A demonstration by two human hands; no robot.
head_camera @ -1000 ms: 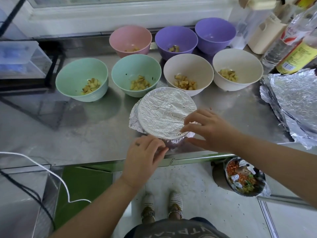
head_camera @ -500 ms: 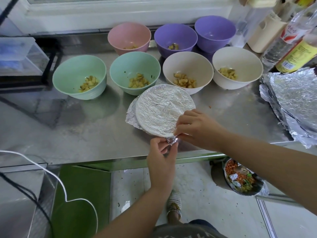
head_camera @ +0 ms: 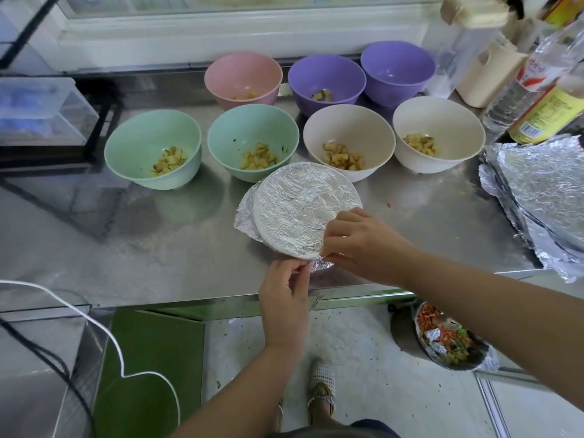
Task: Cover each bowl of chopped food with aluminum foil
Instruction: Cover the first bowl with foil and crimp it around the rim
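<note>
A bowl covered with crinkled aluminum foil sits near the front edge of the steel counter. My left hand pinches a loose foil corner at the bowl's near rim. My right hand grips the foil edge just beside it, on the right of the rim. Behind stand several uncovered bowls with chopped food: two green, two cream, one pink and two purple.
A stack of foil sheets lies at the counter's right end. Bottles and a cream jug stand at the back right. Clear boxes on a black rack are at the left. A foil-lined bin of scraps stands on the floor.
My left hand moved from the bowl's near-left side to the near rim and took hold of the loose foil corner. My right hand stayed on the rim.
</note>
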